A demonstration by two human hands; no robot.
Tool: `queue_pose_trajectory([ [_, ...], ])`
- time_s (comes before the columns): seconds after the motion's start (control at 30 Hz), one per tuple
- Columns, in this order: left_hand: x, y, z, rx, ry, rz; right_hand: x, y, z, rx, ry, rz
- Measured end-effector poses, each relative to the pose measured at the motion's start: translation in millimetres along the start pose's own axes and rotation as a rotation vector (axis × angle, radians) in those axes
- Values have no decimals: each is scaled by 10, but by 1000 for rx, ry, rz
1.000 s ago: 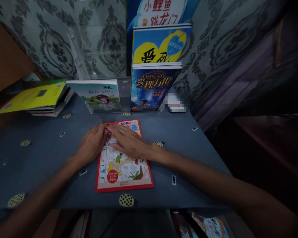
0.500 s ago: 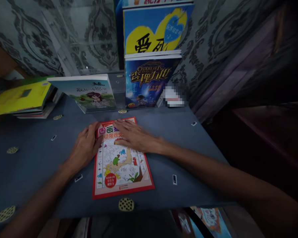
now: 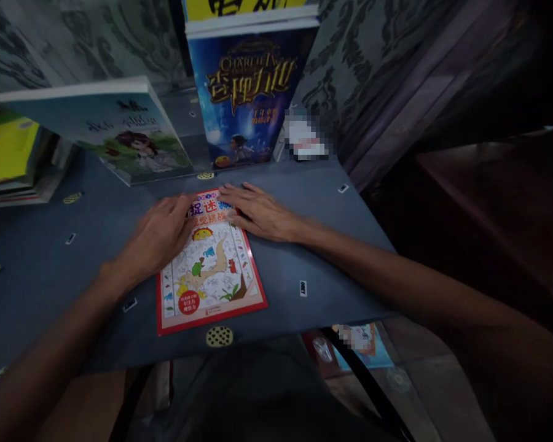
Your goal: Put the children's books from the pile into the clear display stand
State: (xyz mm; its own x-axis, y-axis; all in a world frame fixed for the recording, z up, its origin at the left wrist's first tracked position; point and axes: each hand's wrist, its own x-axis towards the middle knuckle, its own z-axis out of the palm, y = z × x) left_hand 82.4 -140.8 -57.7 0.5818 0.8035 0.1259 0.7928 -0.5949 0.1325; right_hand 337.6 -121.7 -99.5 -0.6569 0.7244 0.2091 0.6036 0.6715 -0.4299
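A thin red-bordered picture book (image 3: 209,270) lies face up on the table, its cover showing cartoon animals and a coloured title. My left hand (image 3: 163,230) rests flat over its upper left side, fingers stretched out and hiding the start of the title. At the upper right corner, my right hand (image 3: 260,212) lies with its fingertips on the cover and its palm toward the tablecloth. Both hands are open, and neither grips the book.
Behind the picture book stand a dark blue book (image 3: 253,92) and a leaning pale green book (image 3: 142,144). A stack of books (image 3: 13,159) lies at the far left. The patterned tablecloth (image 3: 322,245) ends at the table's right edge. Below, another book (image 3: 368,347) is visible.
My right hand has slid rightward over the cover, exposing more of the title. My left hand now covers the title's left part. The view has tilted down and come closer to the standing books.
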Motion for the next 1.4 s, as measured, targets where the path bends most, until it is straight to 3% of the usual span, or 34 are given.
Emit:
queue_pose_trajectory([
  [0.17, 137, 194, 134, 3, 11, 47, -193, -102, 9, -7, 4, -34],
  [0.47, 89, 207, 233, 57, 45, 29, -1053, -701, -35, 100, 75, -207],
  [0.6, 108, 195, 238, 71, 63, 44, -1268, -867, -73, 179, 97, -240],
  [0.77, 56, 279, 185, 108, 71, 79, -1278, -900, -98, 281, 132, -238],
  [1.03, -525, 887, 140, -25, 43, 434, -1236, -847, -126, 603, 115, -120],
  [1.2, -656, 944, 152, -28, 35, 384, -1259, -831, -148, 772, 140, 48],
  [1.4, -657, 998, 153, 29, 160, 423, -1257, -839, -164, 839, 182, 180],
])
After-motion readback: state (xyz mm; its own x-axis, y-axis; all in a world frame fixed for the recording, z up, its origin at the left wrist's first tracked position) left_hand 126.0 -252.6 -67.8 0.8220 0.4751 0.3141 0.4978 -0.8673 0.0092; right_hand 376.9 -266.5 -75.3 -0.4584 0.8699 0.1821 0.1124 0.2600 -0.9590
